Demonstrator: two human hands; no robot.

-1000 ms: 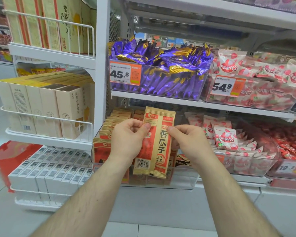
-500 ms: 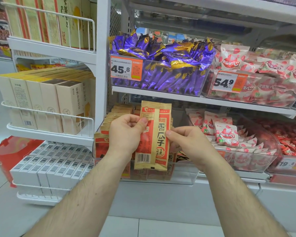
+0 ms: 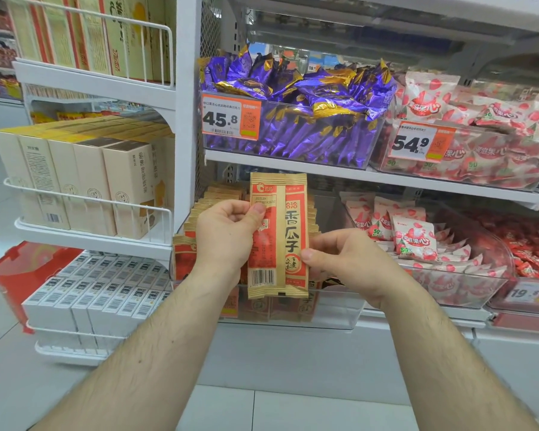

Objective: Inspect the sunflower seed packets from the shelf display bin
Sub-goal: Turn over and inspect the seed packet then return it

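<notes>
While the packet is up for a look, these are the points, left to right:

Left hand: the left hand pinches the upper left edge of the sunflower seed packet, thumb on the front just under the printed date line, the other fingers curled behind.

Packet: held upright in the air in front of the clear display bin on the lower shelf, barcode at the bottom and facing the camera.

Right hand: the right hand pinches the lower right edge, thumb tip on the front beside the round mark, fingers tucked behind.

Stock: more seed packets stand in rows in the bin behind the left hand, partly hidden by it.

Risk, grip: both holds are on the thin edges only; I judge a slack pinch would let the packet slide down into or in front of the bin.

Risk, crush: a tight squeeze may crease the paper and crack the seeds.

Risk, return: the rows look close-packed, so pushing it back in could buckle or tip the neighbours.

Around, left: cream boxes in a wire rack, well apart.

Around, above: purple wrapped sweets with a price tag; the shelf edge sits just over the packet top and limits lifting.

Around, right: pink-and-white snack bags in the neighbouring bin.
</notes>
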